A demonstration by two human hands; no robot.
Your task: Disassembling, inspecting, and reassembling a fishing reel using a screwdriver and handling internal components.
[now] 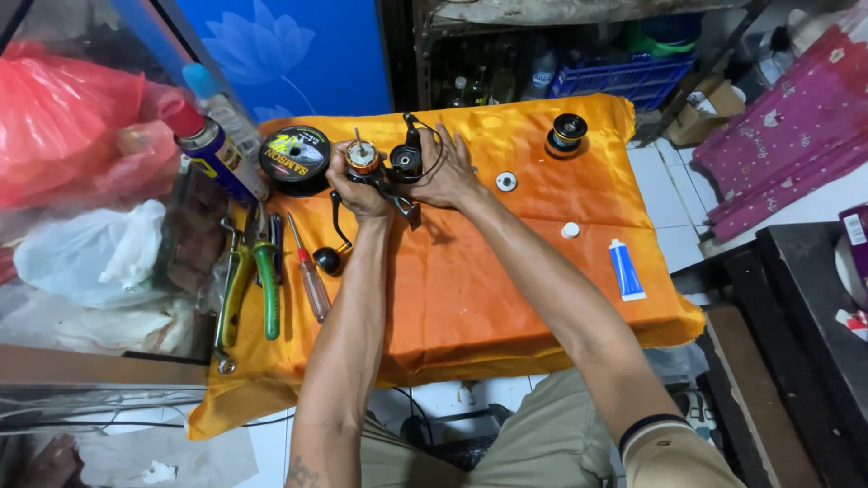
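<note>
Both hands meet at the far middle of the orange cloth (452, 298): my left hand (357, 192) is wrapped around the body of a spinning fishing reel (375, 176), fingers closed on it, its crank handle (336, 239) hanging down toward me with the black knob just above the cloth. My right hand (445, 172) is closed around the reel's black rotor end (405, 161), thumb and fingers pinching the part. With the orange-topped shaft housing (363, 157) bare and the spool (567, 134) sitting well apart at the far right corner, I judge this to be a strip-down or service stage — the reel is open and being worked at its head. Whatever comes next calls for the left hand to keep the body from turning while the right works the small part with care. Just left of the reel lies a black spool of fishing line (295, 159); nearer me, a red-handled screwdriver (310, 271) and green-handled pliers (262, 271). A round washer-like part (506, 182), a small white cap (570, 230) and a blue tube of grease (626, 269) lie to the right.
</note>
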